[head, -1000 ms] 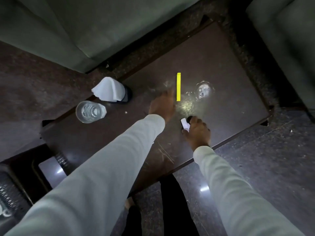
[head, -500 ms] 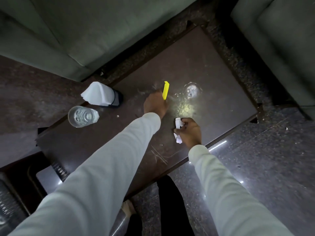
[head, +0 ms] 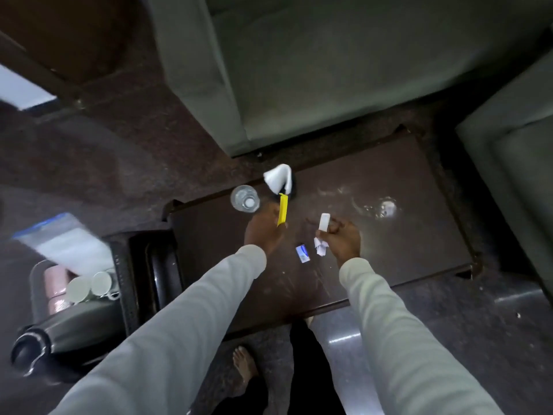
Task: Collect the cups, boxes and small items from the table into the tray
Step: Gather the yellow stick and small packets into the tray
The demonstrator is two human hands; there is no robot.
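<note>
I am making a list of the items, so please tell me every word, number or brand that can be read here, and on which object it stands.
No text can be read in this picture.
Small white and blue packet on the table: blue marking, too small and blurred to read.
Yellow stick in the left hand: no print visible.
White piece in the right hand: no print visible.

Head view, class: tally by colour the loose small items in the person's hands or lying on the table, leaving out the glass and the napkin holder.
Yellow: 1, the yellow stick in the left hand
White: 2, the white piece and crumpled paper in the right hand
Blue and white: 1, the small packet on the table
Total: 4
</note>
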